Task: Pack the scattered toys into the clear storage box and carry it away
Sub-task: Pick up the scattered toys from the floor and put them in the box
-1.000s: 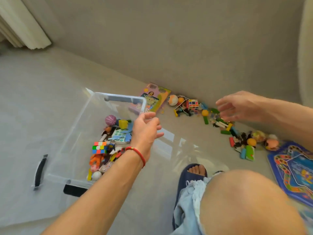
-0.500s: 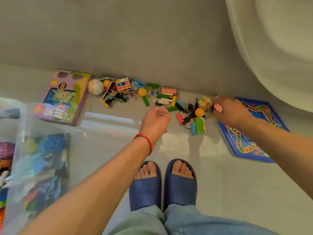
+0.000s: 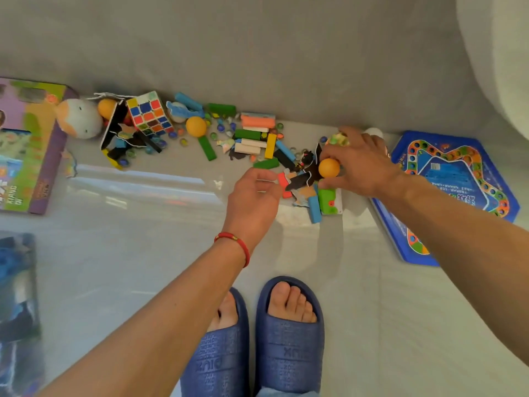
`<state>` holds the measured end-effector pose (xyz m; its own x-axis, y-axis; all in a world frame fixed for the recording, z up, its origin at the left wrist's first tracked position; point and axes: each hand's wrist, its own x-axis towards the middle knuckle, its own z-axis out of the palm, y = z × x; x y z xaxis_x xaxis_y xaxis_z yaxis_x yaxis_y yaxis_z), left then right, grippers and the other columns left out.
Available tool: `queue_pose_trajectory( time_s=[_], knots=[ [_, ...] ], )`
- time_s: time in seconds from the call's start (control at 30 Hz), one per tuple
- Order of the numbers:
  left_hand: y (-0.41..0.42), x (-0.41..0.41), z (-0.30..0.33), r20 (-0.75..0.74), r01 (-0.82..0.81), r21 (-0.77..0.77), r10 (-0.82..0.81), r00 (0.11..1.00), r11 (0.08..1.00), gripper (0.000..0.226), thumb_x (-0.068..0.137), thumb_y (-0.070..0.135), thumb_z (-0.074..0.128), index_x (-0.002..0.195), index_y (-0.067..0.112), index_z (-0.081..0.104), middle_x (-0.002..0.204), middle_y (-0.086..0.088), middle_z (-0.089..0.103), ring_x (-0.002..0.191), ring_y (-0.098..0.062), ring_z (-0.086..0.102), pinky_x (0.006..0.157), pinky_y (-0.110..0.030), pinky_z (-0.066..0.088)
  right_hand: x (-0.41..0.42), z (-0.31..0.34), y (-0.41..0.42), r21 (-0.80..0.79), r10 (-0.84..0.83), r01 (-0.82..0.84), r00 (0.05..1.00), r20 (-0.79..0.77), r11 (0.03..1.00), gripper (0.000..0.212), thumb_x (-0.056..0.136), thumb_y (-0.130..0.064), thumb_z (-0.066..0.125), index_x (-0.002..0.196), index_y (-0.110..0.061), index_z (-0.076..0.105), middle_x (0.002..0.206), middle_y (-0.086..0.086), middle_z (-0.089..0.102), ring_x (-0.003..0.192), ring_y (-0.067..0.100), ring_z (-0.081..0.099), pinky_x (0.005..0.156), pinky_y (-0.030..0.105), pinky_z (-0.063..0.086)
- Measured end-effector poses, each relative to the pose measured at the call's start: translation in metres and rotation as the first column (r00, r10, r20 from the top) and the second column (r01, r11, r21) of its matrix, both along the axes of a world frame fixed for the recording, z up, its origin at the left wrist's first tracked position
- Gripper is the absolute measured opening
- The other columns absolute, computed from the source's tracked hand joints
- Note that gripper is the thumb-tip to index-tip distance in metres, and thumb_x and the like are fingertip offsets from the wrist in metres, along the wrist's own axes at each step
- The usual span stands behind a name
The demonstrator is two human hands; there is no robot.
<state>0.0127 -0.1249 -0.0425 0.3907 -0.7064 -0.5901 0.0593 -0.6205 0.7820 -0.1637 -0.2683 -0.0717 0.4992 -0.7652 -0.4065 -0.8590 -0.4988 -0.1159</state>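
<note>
Toys lie scattered on the pale floor along the grey wall: coloured blocks (image 3: 256, 136), marbles, paper cutouts, a puzzle cube (image 3: 150, 114) and a white-and-orange ball (image 3: 80, 118). My right hand (image 3: 360, 164) curls over the right end of the pile, with an orange ball (image 3: 329, 167) between its thumb and fingers and a mottled ball (image 3: 337, 138) under its fingertips. My left hand (image 3: 252, 196), which wears a red wrist string, pinches the left end of a red block (image 3: 284, 180). Only a blurred corner of the clear storage box (image 3: 20, 282) shows at the left edge, with toys inside.
A purple toy package (image 3: 25, 144) lies at the far left and a blue hexagonal game board (image 3: 458, 190) at the right. My feet in blue slippers (image 3: 289, 339) stand just behind the pile. A white rounded surface (image 3: 501, 67) fills the upper right.
My view has swung from the box to the toy pile. My left hand left the box rim and reached the red block; my right hand moved left onto the orange ball.
</note>
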Motion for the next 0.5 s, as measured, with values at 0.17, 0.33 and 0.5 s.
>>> queue_pose_trajectory(
  time_s=[0.17,0.33,0.5],
  knots=[
    [0.003,-0.009,0.001,-0.028,0.005,-0.041,-0.006,1.0,0.999,0.018,0.092,0.011,0.059,0.101,0.024,0.067,0.101,0.004,0.067,0.099,-0.017,0.064,0.087,-0.043,0.058,-0.004,0.01,0.008,-0.088,-0.043,0.061,0.98,0.195,0.994,0.05,0.072,-0.055,0.08,0.114,-0.032,0.064,0.151,0.011,0.03,0.129,0.042,0.037,0.109,0.05,0.027],
    [-0.002,-0.009,0.011,-0.567,-0.14,-0.025,0.102,0.817,0.99,0.029,0.1,0.033,0.053,0.12,0.015,0.063,0.114,-0.012,0.07,0.107,-0.026,0.068,0.085,-0.045,0.059,0.028,0.047,0.066,0.193,-0.189,0.069,0.67,0.718,0.979,0.041,0.079,-0.054,0.075,0.106,-0.026,0.062,0.122,0.0,0.055,0.115,0.009,0.05,0.092,0.02,0.04],
    [0.0,-0.005,0.006,-0.819,-0.249,0.11,0.229,0.526,0.962,0.029,0.097,0.03,0.058,0.115,0.008,0.064,0.104,-0.016,0.067,0.095,-0.027,0.066,0.077,-0.038,0.06,0.035,0.046,0.102,0.474,-0.421,0.055,0.556,0.716,0.879,0.027,0.09,-0.049,0.064,0.103,-0.026,0.059,0.135,-0.021,0.051,0.129,-0.015,0.038,0.099,0.012,0.04]
  ],
)
